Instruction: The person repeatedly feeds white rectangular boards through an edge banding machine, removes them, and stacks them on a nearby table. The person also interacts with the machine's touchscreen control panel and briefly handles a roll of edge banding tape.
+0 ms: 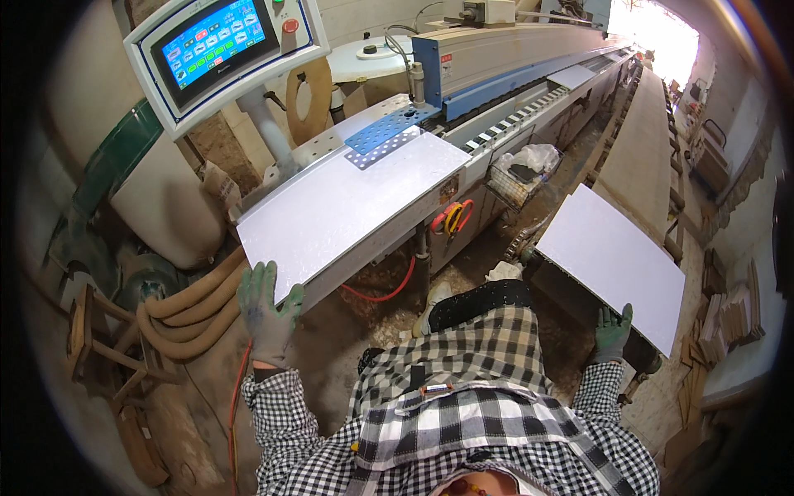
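Observation:
My left hand [267, 316], in a grey and green work glove, lies flat with fingers and thumb spread at the near corner of a white panel [353, 204]. That panel rests on the infeed table of an edge-banding machine [521, 68], its far end by a blue perforated plate [391, 129]. My right hand [611, 335], gloved alike, has its fingers apart at the near edge of a second white panel [620, 260]. This panel lies over the end of a roller conveyor [673, 149]. Whether the right fingers press on it is unclear.
A control screen [217, 46] stands at upper left. Red and yellow-handled scissors [453, 218] hang on the machine's side, beside a wire basket [524, 173]. Thick hoses [186, 322] and a wooden stool [105, 341] are at left. Board offcuts [729, 316] lean at right.

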Demonstrator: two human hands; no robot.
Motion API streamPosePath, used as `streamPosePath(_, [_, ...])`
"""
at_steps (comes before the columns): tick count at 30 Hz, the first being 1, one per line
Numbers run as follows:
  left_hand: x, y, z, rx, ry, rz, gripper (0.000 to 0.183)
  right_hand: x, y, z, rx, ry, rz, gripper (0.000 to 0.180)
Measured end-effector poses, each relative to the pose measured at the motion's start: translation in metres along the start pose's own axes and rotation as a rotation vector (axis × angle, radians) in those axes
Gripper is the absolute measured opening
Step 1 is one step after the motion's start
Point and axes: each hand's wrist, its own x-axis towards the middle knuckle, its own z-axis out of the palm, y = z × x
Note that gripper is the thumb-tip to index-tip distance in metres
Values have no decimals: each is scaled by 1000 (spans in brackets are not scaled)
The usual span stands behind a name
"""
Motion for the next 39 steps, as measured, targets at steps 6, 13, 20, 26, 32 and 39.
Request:
streamPosePath(6, [-13, -17, -2, 29, 4, 5, 64, -4, -3, 3, 67, -7, 31, 56])
streamPosePath(13, [-16, -20, 3, -35, 21, 7, 63, -2, 1, 4, 116, -28, 84, 74])
streamPosePath(20, [-10, -14, -1, -18, -33, 2, 62, 20, -1, -18, 87, -26, 42, 66])
streamPosePath(26, [4, 8, 5, -18, -35, 3, 60, 25, -8, -12, 109, -31, -17, 56])
streamPosePath(32, [31, 46, 28, -25, -55, 63, 59, 53, -27, -40, 122, 163, 42, 70])
streamPosePath(39, [60, 89, 59, -96, -143, 81, 66, 54, -39, -47, 2, 106, 5, 66])
